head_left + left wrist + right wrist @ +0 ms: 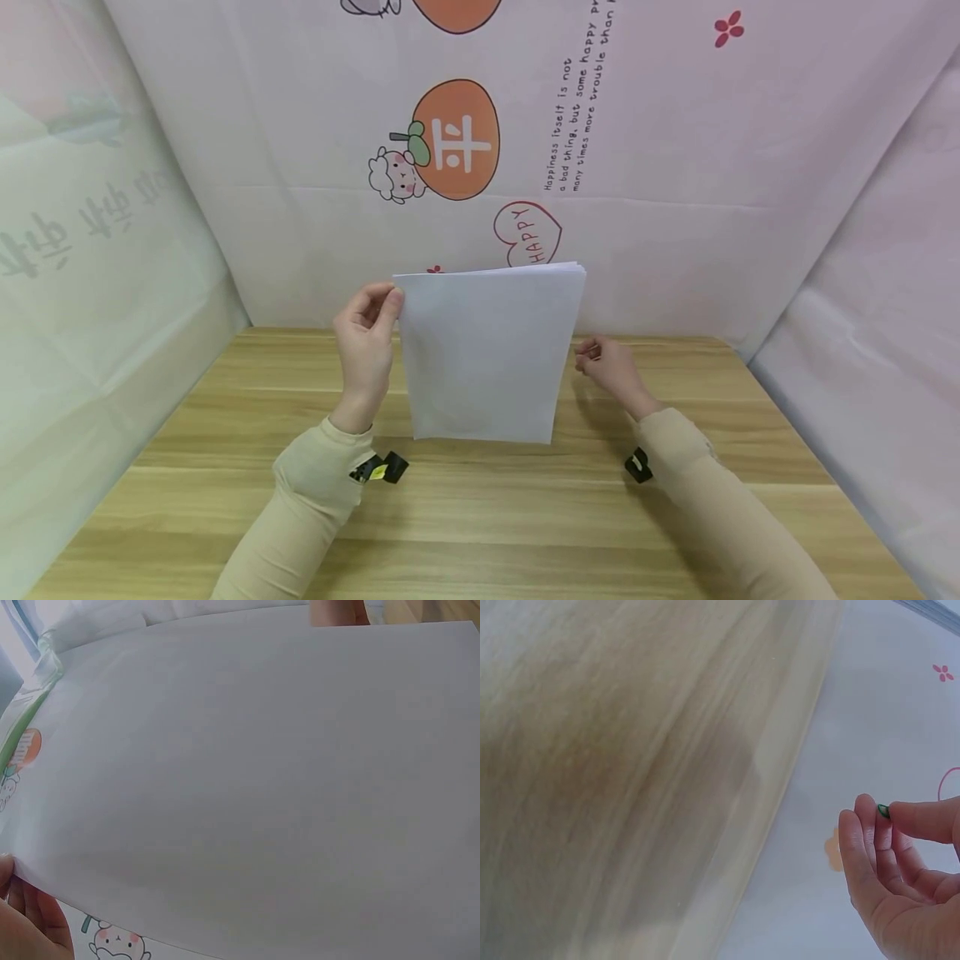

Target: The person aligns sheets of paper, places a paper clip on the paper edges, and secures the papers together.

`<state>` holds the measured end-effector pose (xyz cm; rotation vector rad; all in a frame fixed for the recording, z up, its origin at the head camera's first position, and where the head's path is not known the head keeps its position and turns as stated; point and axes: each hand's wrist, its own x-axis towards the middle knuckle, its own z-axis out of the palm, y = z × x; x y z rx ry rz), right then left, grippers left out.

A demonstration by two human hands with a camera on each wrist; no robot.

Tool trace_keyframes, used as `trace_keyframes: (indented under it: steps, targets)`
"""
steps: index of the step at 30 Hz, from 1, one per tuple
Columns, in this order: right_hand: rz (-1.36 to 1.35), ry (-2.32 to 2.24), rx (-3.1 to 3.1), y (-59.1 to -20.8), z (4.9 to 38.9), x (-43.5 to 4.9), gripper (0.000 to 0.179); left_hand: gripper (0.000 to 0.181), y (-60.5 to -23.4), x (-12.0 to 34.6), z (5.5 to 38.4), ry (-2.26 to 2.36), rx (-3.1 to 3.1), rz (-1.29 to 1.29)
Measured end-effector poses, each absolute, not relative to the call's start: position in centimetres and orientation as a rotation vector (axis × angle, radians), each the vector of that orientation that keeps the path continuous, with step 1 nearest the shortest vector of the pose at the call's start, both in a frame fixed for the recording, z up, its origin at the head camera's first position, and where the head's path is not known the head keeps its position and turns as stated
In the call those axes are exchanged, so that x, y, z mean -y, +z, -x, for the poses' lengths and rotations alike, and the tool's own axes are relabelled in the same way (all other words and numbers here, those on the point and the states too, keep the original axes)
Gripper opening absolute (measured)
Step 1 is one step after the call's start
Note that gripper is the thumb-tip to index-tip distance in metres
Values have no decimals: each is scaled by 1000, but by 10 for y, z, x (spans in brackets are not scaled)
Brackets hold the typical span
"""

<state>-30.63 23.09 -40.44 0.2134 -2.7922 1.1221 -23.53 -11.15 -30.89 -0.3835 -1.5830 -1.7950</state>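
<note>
A thin stack of white paper sheets (487,354) stands upright above the table in the head view. My left hand (367,333) pinches its upper left corner between thumb and fingers. Across most of the left wrist view spreads the paper's blank face (255,780), with part of the left hand (34,922) at the lower left. Just off the paper's right edge is my right hand (611,367). In the right wrist view, the right hand (907,885) pinches a small green object (883,811) between thumb and finger; most of it is hidden, so its kind is unclear.
A wood-grain table (480,533) lies beneath both arms. White printed cloth (660,142) hangs behind it, and more cloth stands at the left and right sides. Black straps (638,465) show by each wrist.
</note>
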Motion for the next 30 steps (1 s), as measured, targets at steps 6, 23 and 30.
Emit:
trace_keyframes:
  steps: [6, 23, 30]
  targets:
    - [-223, 1093, 2779, -399, 300, -229, 16, 26, -309, 112, 235, -1790, 1593, 378]
    - [-248, 1106, 2741, -393, 291, -230, 18, 26, -308, 111, 234, -1801, 1592, 378]
    - [-272, 1117, 2711, -389, 285, -230, 17, 26, -308, 111, 233, -1802, 1596, 371]
